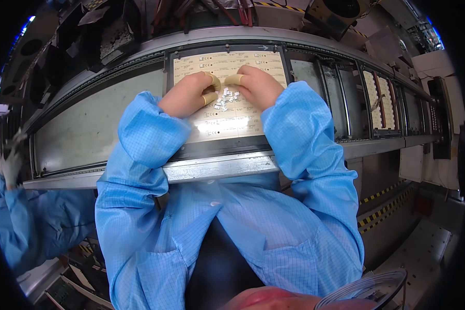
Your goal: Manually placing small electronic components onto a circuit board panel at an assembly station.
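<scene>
A cream circuit-board panel point(232, 127) with rows of small dark print lies in a black frame point(217, 149) in front of me. Small white parts point(225, 100) are heaped loosely at its middle. My left hand point(190, 94) rests over the panel's left half, with pale finger covers on its thumb and fingers. Those fingers bend in close to the heap; anything between their tips is too small to make out. From the right, my right hand point(259, 87) reaches in, its covered forefinger bent toward the left hand above the heap. Whatever its curled fingers hold is hidden.
A metal rail point(219, 168) runs along the near side of the conveyor. Another framed panel point(380, 101) sits farther right on the line. Dark bins point(113, 41), one with white parts, stand back left. At far left another person's gloved hand point(10, 165) shows.
</scene>
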### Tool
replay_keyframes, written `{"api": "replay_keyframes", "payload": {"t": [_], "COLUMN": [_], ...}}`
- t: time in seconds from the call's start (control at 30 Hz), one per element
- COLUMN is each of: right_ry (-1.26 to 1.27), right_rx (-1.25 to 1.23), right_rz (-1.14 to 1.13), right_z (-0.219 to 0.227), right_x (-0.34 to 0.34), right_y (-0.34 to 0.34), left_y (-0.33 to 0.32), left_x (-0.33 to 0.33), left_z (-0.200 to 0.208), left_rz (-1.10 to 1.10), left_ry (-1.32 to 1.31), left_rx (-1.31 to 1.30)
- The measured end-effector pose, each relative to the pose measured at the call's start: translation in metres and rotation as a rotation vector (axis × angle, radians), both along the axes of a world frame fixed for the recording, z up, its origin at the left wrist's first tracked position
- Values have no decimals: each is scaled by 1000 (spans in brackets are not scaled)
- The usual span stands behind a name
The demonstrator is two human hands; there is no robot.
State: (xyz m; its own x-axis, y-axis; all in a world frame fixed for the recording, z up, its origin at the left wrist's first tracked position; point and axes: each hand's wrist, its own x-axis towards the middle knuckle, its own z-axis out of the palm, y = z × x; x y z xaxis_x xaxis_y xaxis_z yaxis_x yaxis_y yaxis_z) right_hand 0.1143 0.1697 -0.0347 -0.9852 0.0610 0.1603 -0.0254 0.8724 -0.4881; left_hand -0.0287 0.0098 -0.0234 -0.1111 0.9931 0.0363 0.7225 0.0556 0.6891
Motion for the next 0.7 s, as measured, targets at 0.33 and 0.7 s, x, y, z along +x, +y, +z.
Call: {"api": "replay_keyframes", "payload": {"t": [0.33,0.7], "right_ry": [-126,-27], "right_rx": [68,-20], "right_rz": [80,-166], "right_z": [5,11], "right_x": [-5,22], "right_y": [-8,28], "left_y": [-6,5], "left_x": [-23,-29], "left_z": [-3,-14], "left_rz": [212,271], "left_ry": [236,201], "left_rx": [120,182]}}
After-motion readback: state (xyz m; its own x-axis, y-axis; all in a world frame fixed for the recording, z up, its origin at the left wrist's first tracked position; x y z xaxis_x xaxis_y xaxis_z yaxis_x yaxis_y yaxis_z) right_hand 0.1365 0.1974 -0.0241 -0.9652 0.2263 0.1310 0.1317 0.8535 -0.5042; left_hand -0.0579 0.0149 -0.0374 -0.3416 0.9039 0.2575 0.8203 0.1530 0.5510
